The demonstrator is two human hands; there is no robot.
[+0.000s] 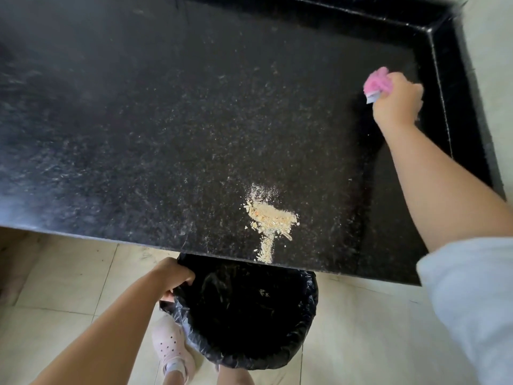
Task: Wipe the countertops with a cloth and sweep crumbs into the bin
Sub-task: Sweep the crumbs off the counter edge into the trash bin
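A pile of pale crumbs [270,216] lies on the black speckled countertop [138,129], with a thin trail running to the front edge. Just below that edge stands a bin [249,315] lined with a black plastic bag. My left hand [173,276] grips the bin's rim on its left side, tucked under the counter edge. My right hand [397,100] is far off at the counter's back right, closed on a bunched pink cloth [376,80] that pokes out above the fingers.
A raised black ledge [455,107] borders the counter at the back and right, with a pale wall beyond. Beige floor tiles [69,273] lie below. My foot in a pink perforated clog [172,348] stands left of the bin.
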